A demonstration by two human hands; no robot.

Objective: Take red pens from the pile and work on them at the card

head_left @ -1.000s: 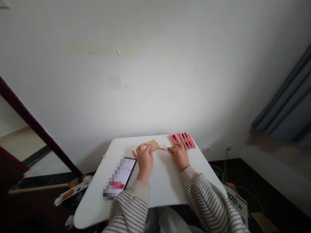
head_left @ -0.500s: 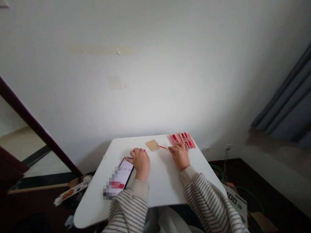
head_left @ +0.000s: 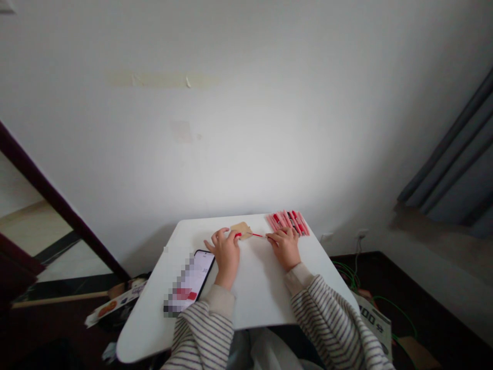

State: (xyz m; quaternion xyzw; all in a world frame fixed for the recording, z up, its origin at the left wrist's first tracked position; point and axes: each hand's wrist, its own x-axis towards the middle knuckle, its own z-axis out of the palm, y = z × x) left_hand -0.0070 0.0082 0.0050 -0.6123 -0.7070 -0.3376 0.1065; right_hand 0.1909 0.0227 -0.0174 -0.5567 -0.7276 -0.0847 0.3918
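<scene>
A small tan card lies at the far middle of the white table. My left hand rests beside it, thumb and forefinger pinched on a small red piece at the card's near edge. My right hand lies on the table with fingers curled, holding a thin red stick that points left to the card. Behind it a row of red and pink pens lies at the table's far right corner.
A phone lies face up on the table left of my left hand. A white wall rises just behind the table. On the dark floor lie a box and papers at left, green cables and a printed box at right. A grey curtain hangs far right.
My left hand went from the card back to the phone's top edge, then returned to the card with a small red piece in its fingers. The right hand stayed put.
</scene>
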